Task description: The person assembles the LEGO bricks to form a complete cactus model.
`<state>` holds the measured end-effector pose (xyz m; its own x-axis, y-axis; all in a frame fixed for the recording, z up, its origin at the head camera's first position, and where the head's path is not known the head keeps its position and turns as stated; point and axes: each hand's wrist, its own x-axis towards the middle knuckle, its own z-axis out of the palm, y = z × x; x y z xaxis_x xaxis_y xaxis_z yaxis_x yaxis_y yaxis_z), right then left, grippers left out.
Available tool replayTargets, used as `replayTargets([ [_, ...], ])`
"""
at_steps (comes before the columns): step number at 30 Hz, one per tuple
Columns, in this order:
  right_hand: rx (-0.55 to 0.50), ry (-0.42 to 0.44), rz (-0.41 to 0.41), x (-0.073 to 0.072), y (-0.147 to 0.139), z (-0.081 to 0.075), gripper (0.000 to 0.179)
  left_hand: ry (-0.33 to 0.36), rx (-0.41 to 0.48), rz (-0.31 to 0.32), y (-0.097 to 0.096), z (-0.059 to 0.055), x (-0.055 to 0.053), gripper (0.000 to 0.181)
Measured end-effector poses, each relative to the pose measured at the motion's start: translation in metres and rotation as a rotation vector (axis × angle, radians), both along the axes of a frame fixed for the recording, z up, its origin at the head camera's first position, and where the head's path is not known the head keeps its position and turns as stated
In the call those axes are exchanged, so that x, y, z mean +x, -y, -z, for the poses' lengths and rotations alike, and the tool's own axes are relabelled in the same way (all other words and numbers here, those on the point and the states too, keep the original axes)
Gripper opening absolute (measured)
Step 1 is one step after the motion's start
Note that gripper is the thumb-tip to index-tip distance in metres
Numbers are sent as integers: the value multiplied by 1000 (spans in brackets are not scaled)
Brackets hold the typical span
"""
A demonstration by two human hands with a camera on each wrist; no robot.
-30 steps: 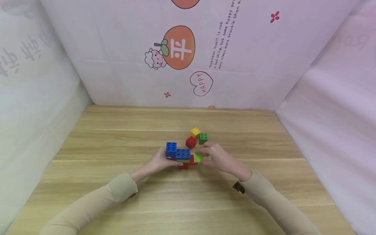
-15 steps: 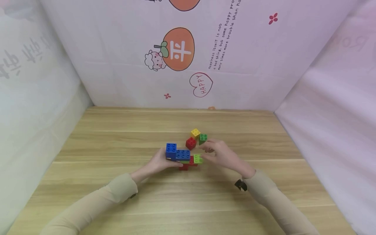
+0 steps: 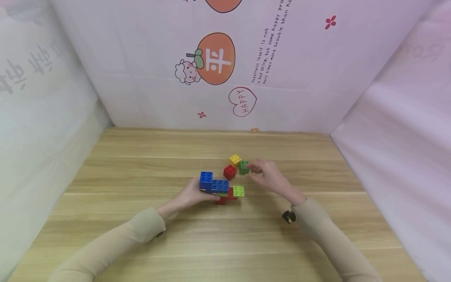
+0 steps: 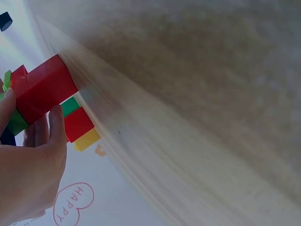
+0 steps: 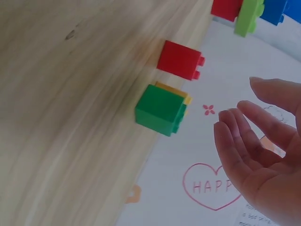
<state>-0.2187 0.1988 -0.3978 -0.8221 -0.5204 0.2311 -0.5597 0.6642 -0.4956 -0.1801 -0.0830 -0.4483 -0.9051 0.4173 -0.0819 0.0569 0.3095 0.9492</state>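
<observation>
My left hand grips a built piece of toy building bricks from its left side. On top of it sit a square blue brick and a longer blue brick; a lime brick forms its right end. Red bricks make up its underside, seen in the left wrist view. My right hand holds nothing, its fingers loosely bent. It hovers just right of a loose green brick, and the right wrist view shows a gap between that brick and the fingers.
Beside the green brick, a loose red brick and a yellow brick stand on the wooden table. A printed white cloth rises behind the table, with white cloth at both sides.
My right hand has drawn away from the lime brick, moving right and slightly farther back toward the green brick. The left hand keeps its grip on the built piece.
</observation>
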Motion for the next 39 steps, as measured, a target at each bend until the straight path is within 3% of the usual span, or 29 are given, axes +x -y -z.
replayTargets([
  [18, -49, 144, 139, -29, -6, 18, 33, -20, -4, 3, 0, -2, -2, 59],
  [39, -11, 146, 102, -41, -8, 33, 39, -15, 1, -3, 0, 1, 1, 58],
])
